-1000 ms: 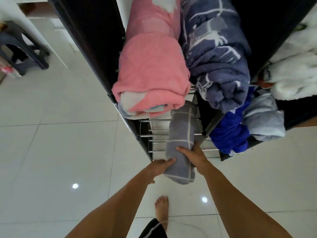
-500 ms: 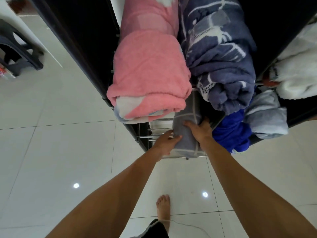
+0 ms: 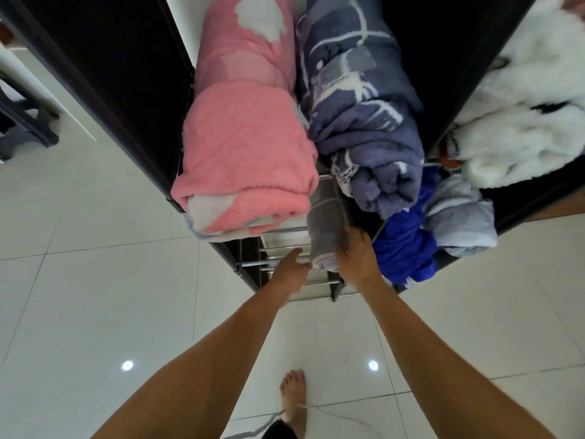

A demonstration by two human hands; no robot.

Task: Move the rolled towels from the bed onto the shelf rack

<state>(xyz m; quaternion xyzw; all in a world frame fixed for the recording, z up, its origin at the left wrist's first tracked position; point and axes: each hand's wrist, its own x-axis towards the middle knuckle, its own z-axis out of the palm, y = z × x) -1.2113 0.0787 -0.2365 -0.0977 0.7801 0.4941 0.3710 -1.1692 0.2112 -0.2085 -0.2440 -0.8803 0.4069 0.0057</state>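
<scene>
A person's left hand (image 3: pixel 289 267) touches the near end of a grey rolled towel (image 3: pixel 327 223), fingers loosely extended beside it. The towel lies on the shelf rack (image 3: pixel 278 248), its long axis pointing away under a pink roll (image 3: pixel 247 160) and a navy roll (image 3: pixel 364 122). The right hand (image 3: pixel 356 255) grips its near end, closer.
</scene>
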